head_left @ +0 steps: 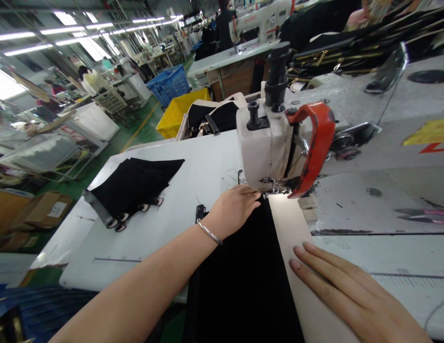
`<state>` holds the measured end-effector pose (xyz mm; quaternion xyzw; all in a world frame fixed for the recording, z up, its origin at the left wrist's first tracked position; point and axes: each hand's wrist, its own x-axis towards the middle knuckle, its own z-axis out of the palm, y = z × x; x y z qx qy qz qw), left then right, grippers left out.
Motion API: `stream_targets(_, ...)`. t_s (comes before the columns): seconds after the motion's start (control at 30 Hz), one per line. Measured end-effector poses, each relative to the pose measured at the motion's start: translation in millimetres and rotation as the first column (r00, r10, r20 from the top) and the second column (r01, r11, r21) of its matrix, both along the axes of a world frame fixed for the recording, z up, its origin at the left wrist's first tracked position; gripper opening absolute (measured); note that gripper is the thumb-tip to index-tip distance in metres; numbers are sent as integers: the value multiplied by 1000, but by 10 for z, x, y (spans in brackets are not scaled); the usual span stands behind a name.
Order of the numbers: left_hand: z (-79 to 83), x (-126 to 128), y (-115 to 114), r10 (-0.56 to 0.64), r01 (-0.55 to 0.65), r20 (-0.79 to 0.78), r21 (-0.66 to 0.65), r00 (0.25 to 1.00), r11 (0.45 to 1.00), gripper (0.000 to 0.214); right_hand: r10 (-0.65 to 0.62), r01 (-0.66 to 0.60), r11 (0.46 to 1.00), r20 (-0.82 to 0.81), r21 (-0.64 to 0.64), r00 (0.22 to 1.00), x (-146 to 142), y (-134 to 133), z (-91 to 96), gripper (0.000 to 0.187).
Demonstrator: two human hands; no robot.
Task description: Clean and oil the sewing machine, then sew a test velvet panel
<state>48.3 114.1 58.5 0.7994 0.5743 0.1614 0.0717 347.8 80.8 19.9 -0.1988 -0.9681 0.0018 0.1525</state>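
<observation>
A black fabric piece [243, 276] with a cream strip [284, 224] along its right side runs under the presser foot [275, 191] of a white sewing machine [255, 152]. My left hand [234, 209], with a silver bangle at the wrist, has its fingers closed together on the black fabric's far end, just left of the foot. Its fingertips are partly hidden there. Flat on the cream strip, nearer to me, lies my right hand [346, 286] with its fingers stretched out. A red guard [316, 143] curves down in front of the machine head.
Stacked black pieces [136, 183] with dark end tabs lie on the white table [164, 243] at left. Pink-handled snips [422, 215] rest at right. Behind the table stand a yellow crate [175, 116] and a blue basket [168, 85]. Other people work farther back.
</observation>
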Motion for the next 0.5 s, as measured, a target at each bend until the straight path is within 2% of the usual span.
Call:
stream_targets(0.17,-28,3,-18,-17,17,-2,37,1000,999,22,119,-115,988,-29,105,992,3,79,-84,58)
stream_targets(0.37,-22,37,-47,-12,12,-13,60,1000,998,19,130,-126,979,-9,163,992,20,107,-116,61)
stream_targets(0.5,-58,49,-99,-18,18,-3,164,1000,986,20,129,-128,980,8,150,992,56,77,-125,62)
